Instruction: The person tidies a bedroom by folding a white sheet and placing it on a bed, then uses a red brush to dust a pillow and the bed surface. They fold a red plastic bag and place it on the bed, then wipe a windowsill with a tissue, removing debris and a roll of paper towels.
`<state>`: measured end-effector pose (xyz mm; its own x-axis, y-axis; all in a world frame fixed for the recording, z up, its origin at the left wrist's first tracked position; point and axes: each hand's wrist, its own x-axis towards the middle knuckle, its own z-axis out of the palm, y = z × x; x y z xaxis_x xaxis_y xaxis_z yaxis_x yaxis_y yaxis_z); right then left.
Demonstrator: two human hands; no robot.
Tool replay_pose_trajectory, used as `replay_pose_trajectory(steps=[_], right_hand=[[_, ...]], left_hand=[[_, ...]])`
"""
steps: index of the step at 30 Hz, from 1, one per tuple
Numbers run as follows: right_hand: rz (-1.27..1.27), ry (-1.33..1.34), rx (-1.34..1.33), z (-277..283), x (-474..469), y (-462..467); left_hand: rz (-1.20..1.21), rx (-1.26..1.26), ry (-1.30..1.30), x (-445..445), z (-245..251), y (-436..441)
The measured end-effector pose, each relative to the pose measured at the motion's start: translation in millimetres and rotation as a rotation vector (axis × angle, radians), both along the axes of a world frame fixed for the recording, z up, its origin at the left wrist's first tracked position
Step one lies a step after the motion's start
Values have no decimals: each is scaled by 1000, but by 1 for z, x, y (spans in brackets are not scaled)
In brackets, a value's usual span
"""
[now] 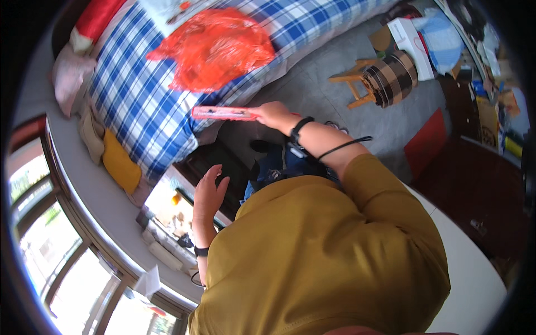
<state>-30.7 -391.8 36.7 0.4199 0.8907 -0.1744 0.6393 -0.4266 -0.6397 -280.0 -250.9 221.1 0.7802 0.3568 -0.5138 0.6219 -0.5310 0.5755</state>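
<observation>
My right hand [274,116] grips one end of a long, narrow red-and-pink object [224,113], perhaps a slim box or packet, which bears dark markings. It points left, over the near corner of a bed with a blue-and-white checked cover [125,100]. Beyond it on the cover lies a crumpled red plastic bag [222,50]; I cannot tell what is in it. My left hand [208,192] is raised beside the bed corner, thumb apart from the fingers, holding nothing. A dark band circles each wrist.
A wooden stool [356,81] carries a rolled checked fabric bundle [391,79] on the grey floor. Behind it stand a white box [410,48] and clutter along the wall. A bright table [167,201] with small items is at left. A yellow cushion [121,161] rests by the bed.
</observation>
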Motion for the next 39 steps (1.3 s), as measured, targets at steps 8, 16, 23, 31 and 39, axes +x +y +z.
replay_pose_trajectory(steps=[8, 16, 23, 31, 39], right_hand=[[-490, 263, -61, -33, 37, -154], [-1190, 940, 109, 1, 23, -350], [-1356, 1143, 320, 42, -15, -339], [-1642, 1280, 572, 83, -87, -302], [-1823, 1370, 840, 127, -143, -260]], left_hand=[[-104, 34, 44, 33, 19, -22], [-202, -50, -36, 62, -2, -39], [-147, -34, -24, 88, -93, 15], [783, -219, 77, 118, -226, 173], [797, 67, -48, 195, -276, 260]])
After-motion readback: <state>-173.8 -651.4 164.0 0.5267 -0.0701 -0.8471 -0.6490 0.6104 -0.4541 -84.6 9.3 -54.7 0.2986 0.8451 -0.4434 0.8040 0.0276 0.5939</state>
